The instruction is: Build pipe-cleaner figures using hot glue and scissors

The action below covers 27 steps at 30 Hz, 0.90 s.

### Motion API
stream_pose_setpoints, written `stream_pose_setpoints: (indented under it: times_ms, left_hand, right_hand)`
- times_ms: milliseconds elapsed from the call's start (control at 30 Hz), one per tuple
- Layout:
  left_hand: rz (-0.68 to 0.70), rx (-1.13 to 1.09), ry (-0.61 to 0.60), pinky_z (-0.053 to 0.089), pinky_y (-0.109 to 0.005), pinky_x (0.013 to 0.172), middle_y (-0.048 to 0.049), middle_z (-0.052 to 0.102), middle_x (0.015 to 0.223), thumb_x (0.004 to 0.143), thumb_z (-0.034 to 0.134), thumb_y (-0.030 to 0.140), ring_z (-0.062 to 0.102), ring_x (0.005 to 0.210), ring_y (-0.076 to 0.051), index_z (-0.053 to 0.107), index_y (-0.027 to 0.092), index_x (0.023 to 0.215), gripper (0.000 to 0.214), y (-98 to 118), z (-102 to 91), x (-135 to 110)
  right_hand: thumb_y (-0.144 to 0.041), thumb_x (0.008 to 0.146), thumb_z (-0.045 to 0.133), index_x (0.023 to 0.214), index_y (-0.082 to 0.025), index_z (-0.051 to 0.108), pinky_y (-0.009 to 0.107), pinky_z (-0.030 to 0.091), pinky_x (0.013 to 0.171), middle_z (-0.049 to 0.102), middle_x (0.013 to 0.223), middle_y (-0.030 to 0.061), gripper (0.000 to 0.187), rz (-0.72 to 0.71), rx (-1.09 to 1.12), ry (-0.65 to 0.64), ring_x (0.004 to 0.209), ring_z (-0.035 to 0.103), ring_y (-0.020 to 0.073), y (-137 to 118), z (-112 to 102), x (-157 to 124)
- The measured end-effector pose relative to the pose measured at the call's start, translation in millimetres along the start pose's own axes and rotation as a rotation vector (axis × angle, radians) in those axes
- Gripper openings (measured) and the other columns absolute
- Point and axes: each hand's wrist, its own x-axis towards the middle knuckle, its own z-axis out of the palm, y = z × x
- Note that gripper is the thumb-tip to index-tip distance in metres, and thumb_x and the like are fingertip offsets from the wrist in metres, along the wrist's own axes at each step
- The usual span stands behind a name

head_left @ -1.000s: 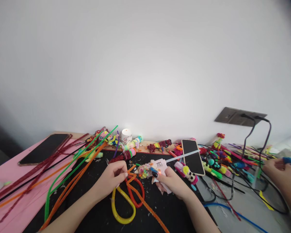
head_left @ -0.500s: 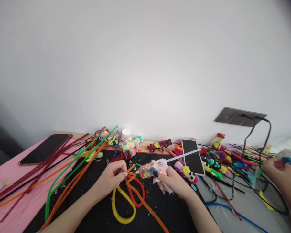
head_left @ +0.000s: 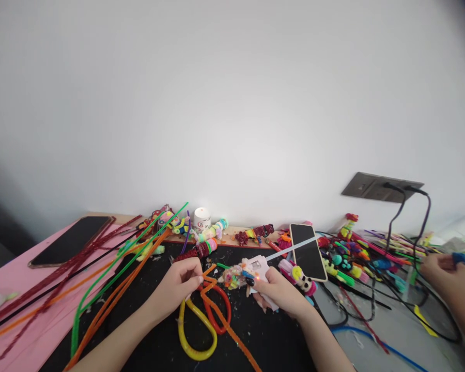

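Observation:
My left hand [head_left: 178, 285] pinches the bent top of an orange pipe cleaner [head_left: 213, 299] over the black mat [head_left: 155, 341]. My right hand [head_left: 279, 292] grips a pale pink glue gun [head_left: 259, 269], with a clear glue stick [head_left: 290, 249] jutting out behind it. The gun's nozzle points left at a small multicoloured fuzzy piece [head_left: 232, 276] beside the orange bend. A yellow loop [head_left: 196, 330] and a red loop [head_left: 219, 310] lie under the hands.
Long green, orange and dark red pipe cleaners [head_left: 101, 279] fan out to the left over a pink sheet with a phone [head_left: 72, 240]. Another phone [head_left: 308, 250], small fuzzy figures, cables and a wall socket [head_left: 380, 186] lie right. Another person's hand [head_left: 447, 274] works at far right.
The view has shifted slightly; my hands and the glue gun stay almost where they were, the gun's nozzle staying at the fuzzy piece.

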Motion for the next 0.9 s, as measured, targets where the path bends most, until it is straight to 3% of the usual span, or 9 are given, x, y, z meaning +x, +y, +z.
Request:
stream_pose_setpoints:
  times_ms: [233,533,900]
  left_hand:
    - [0.006,-0.014,-0.021,0.026,-0.019,0.045,0.0083,0.038,0.052,0.075,0.048,0.020,0.035,0.044,-0.007,0.042,0.018,0.060,0.017,-4,-0.2,0]
    - [-0.017,-0.030,-0.070,0.029,-0.019,0.042,0.0094,0.035,0.050,0.076,0.048,0.021,0.035,0.041,-0.006,0.040,0.019,0.061,0.017,-4,3.9,0]
    - [-0.019,-0.022,-0.081,0.030,-0.018,0.042,0.0093,0.036,0.052,0.076,0.048,0.022,0.036,0.041,-0.006,0.041,0.019,0.062,0.016,-5,4.8,-2]
  right_hand:
    - [-0.041,0.077,0.053,0.069,-0.018,0.046,0.018,0.031,0.036,0.051,0.048,-0.0049,0.026,-0.040,0.021,0.015,0.036,0.042,0.0061,3,-3,2]
    - [-0.045,0.075,0.055,0.062,-0.015,0.050,0.016,0.028,0.034,0.050,0.044,-0.0044,0.033,-0.083,0.043,-0.038,0.035,0.041,0.0052,6,9,5]
    - [-0.036,0.075,0.054,0.056,-0.015,0.050,0.015,0.028,0.033,0.051,0.042,-0.0047,0.029,-0.072,0.039,-0.038,0.033,0.041,0.0046,12,10,8]
